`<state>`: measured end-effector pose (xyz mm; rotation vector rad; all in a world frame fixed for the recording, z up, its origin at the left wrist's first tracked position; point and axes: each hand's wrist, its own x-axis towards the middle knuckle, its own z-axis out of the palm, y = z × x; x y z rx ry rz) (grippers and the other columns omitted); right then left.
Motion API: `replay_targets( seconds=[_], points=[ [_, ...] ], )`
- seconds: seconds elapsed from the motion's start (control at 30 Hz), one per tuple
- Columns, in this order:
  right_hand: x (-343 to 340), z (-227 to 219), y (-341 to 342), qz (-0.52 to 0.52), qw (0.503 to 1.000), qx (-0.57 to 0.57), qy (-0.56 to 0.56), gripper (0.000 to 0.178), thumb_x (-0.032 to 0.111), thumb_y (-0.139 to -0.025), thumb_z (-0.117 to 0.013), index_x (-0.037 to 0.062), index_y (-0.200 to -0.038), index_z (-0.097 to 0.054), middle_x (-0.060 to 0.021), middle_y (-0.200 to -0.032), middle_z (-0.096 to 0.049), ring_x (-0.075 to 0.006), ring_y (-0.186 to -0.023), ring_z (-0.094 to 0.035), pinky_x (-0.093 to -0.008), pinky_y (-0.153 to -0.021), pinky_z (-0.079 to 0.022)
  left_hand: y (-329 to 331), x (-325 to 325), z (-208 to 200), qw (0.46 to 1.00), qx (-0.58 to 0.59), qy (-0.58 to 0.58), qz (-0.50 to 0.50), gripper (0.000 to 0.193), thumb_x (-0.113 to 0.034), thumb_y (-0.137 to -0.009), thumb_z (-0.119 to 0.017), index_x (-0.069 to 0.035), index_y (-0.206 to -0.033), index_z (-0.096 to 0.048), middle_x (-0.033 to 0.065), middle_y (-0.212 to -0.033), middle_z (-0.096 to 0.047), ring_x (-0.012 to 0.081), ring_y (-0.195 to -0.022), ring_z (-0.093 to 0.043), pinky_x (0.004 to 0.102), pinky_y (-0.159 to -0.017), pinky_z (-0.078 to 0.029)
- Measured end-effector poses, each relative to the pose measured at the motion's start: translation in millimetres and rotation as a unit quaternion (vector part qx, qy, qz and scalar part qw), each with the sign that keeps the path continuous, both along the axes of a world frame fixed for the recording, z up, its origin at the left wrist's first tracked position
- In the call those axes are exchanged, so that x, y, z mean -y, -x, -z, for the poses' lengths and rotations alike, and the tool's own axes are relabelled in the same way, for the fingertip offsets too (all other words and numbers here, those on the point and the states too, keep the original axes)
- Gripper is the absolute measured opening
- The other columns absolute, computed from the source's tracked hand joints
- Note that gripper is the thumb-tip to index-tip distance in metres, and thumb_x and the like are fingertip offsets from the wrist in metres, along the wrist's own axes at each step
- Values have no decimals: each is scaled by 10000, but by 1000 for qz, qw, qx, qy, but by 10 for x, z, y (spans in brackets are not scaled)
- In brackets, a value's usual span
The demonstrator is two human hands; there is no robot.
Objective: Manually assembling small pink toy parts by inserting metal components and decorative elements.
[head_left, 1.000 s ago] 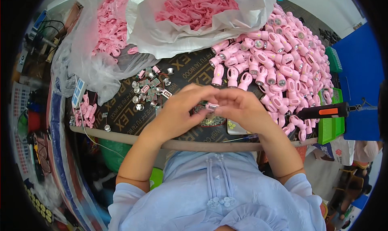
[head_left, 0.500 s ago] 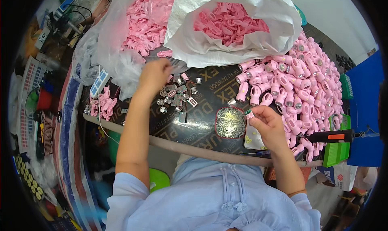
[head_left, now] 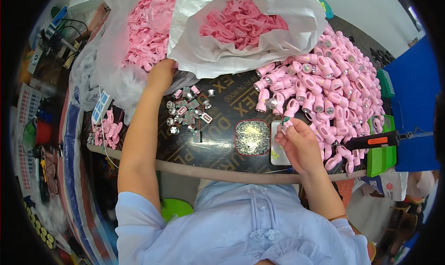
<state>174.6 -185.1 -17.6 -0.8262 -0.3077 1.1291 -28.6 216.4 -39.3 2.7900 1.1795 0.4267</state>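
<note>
In the head view, the left arm stretches straight forward across the dark board (head_left: pixel 222 102), and the left hand (head_left: pixel 161 71) reaches into the clear plastic bag (head_left: pixel 116 65) of loose pink shells (head_left: pixel 148 28); its fingers are buried among the pieces, so whether they are spread or closed on one cannot be told. The right arm is bent at the elbow, close to the body, with the right hand (head_left: pixel 300 142) raised just above the board's near edge; its fingertips (head_left: pixel 286 125) pinch together on a small part (head_left: pixel 286 121), seemingly pink with a green bit, though it is too small to be sure. Just left of that hand lie a round dish (head_left: pixel 252 137) of tiny metal pieces and a small white tray (head_left: pixel 277 151). Small electronic parts (head_left: pixel 187 114) are scattered between the arms, and a heap of pink assembled pieces (head_left: pixel 324 79) spreads beyond the right hand.
</note>
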Motion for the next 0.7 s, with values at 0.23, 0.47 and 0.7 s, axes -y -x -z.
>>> replay_targets(
  seconds=[0.23,0.47,0.7],
  points=[
    [3,218,-53,-31,997,-71,-5,244,104,-983,-641,13,-1208,-622,-62,-1076,-684,-145,-917,-641,-314,-846,-522,53,1008,-503,963,196,180,50,173,-103,-905,-652,-34,-1063,-640,122,-891,-701,242,-785,-674,363,-707,-507],
    [-247,-102,183,-81,991,90,61,265,25,-951,-657,-19,-1209,-610,-74,-1057,-689,-128,-947,-665,-273,-847,-548,-94,2513,-307,556,415,699,174,323,53,-943,-607,-30,-1241,-515,80,-1083,-662,175,-997,-669,295,-866,-536],
    [-260,-242,260,-17,965,260,21,214,-37,-911,-681,-65,-1120,-646,-60,-982,-656,-158,-932,-675,-296,-826,-593,-250,2564,-61,608,484,575,255,274,60,-970,-545,-33,-1224,-506,73,-1214,-535,171,-1103,-598,336,-983,-514]
  ],
)
